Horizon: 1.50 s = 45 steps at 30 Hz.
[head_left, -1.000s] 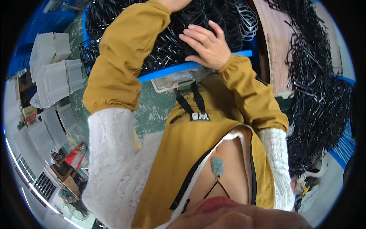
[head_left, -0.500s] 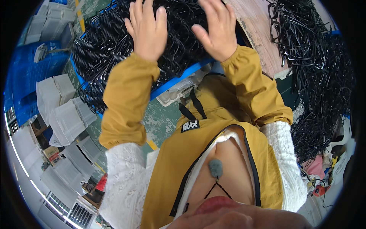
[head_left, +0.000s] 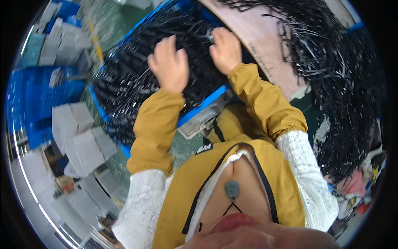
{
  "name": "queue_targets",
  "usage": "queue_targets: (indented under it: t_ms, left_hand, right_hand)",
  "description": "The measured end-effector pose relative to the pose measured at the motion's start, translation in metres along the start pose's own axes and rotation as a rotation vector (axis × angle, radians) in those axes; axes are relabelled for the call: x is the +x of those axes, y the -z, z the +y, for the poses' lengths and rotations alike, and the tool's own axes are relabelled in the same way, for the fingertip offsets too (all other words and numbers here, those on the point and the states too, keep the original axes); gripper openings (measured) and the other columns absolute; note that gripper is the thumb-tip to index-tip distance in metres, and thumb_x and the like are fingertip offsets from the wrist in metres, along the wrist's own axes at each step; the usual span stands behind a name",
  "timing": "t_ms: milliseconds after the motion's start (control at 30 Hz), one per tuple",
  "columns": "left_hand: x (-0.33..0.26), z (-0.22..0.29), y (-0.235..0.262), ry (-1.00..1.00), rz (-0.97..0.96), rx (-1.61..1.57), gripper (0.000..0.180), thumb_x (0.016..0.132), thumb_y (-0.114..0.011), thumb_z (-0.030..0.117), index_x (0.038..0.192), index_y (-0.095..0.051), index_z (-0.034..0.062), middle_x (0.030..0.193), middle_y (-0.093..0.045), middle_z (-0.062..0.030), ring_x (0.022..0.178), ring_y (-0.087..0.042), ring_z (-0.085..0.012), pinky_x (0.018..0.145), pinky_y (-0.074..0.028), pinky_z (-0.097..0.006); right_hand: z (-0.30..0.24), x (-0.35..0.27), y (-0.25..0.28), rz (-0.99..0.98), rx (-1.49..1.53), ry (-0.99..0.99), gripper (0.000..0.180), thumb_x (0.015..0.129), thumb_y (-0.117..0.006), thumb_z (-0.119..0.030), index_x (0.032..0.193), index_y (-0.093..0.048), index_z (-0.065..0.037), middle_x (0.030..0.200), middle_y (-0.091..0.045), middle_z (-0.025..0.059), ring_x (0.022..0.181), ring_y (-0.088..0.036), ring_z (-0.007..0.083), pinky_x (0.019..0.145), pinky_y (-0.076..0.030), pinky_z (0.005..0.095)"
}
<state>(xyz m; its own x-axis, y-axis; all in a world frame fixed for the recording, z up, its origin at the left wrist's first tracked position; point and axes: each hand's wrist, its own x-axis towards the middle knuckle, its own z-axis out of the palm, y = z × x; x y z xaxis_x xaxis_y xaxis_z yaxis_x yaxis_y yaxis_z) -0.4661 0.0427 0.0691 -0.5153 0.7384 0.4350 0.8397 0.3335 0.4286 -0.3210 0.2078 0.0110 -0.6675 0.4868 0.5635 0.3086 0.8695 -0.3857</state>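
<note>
A deep blue crate (head_left: 207, 99) holds a heap of glossy black plastic pieces (head_left: 124, 79), which look like eyeglass frames. Over the middle of the heap is my left hand (head_left: 170, 66), blurred by motion, its fingers stretched out, thumb apart and nothing seen in it. My right hand (head_left: 227, 52) is at the heap's right side, close to the crate's far right edge. Its fingers bend a little downward, thumb apart from them, and a small shiny piece shows beside the fingertips. Whether the fingertips touch the pieces is hard to tell.
To the right, a pale wooden board (head_left: 269, 50) borders a second large pile of black frames (head_left: 340, 83). Stacked whitish bins (head_left: 85, 149) and blue crates (head_left: 41, 91) stand at the left on the green floor. A clear tray (head_left: 192, 128) sits below the crate's near edge.
The view has shifted, so the crate sits lower and farther right. My hands are closer together over the heap, and the right hand's fingers have gone from spread to slightly bent.
</note>
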Motion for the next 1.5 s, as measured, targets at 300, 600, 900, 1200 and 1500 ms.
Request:
queue_targets:
  t_ms: [300, 600, 900, 1200, 1500]
  left_hand:
    - [-0.017, 0.002, 0.088, 0.034, -0.043, -0.039, 0.055, 0.106, -0.049, 0.032, 0.156, -0.044, 0.0109, 0.162, -0.042, -0.0185, 0.154, -0.031, -0.0366, 0.125, -0.015, -0.058]
    - [-0.092, -0.074, 0.098, 0.12, -0.06, 0.112, 0.061, 0.107, -0.045, 0.03, 0.162, -0.034, 0.0058, 0.166, -0.03, -0.0213, 0.157, -0.022, -0.0408, 0.127, -0.018, -0.051]
    - [0.128, -0.269, 0.164, 0.075, 0.347, 0.174, 0.055, 0.104, -0.044, 0.049, 0.137, -0.064, 0.0109, 0.131, -0.068, -0.0207, 0.124, -0.06, -0.0439, 0.11, -0.043, -0.051]
    - [0.073, -0.327, 0.083, -0.124, -0.047, 0.47, 0.027, 0.104, -0.047, 0.023, 0.106, -0.068, 0.0064, 0.111, -0.064, -0.0146, 0.109, -0.056, -0.0376, 0.097, -0.044, -0.051]
    - [0.089, -0.308, 0.092, 0.269, 0.001, 0.339, 0.044, 0.109, -0.045, 0.024, 0.134, -0.057, -0.0096, 0.135, -0.062, -0.0299, 0.125, -0.058, -0.0461, 0.108, -0.046, -0.048]
  right_hand:
    - [-0.08, 0.029, 0.063, 0.026, 0.267, 0.125, 0.055, 0.095, -0.064, -0.018, 0.146, -0.051, -0.001, 0.15, -0.05, 0.02, 0.144, -0.044, 0.0391, 0.121, -0.032, 0.0512]
    - [-0.16, 0.02, 0.006, -0.29, 0.155, 0.308, 0.07, 0.09, -0.068, -0.02, 0.15, -0.043, 0.005, 0.157, -0.043, 0.023, 0.14, -0.047, 0.0408, 0.118, -0.038, 0.0502]
    - [-0.145, 0.023, -0.009, -0.222, 0.217, 0.316, 0.065, 0.088, -0.068, -0.017, 0.147, -0.049, 0.002, 0.154, -0.047, 0.0192, 0.135, -0.053, 0.0373, 0.108, -0.046, 0.0453]
    - [-0.135, 0.027, -0.018, -0.285, 0.265, 0.281, 0.07, 0.083, -0.071, -0.014, 0.148, -0.048, 0.002, 0.152, -0.049, 0.0219, 0.135, -0.054, 0.0391, 0.103, -0.048, 0.045]
    - [-0.144, 0.046, 0.014, -0.064, 0.366, 0.322, 0.068, 0.075, -0.076, -0.014, 0.14, -0.056, 0.0, 0.146, -0.054, 0.0204, 0.131, -0.057, 0.0383, 0.104, -0.048, 0.0469]
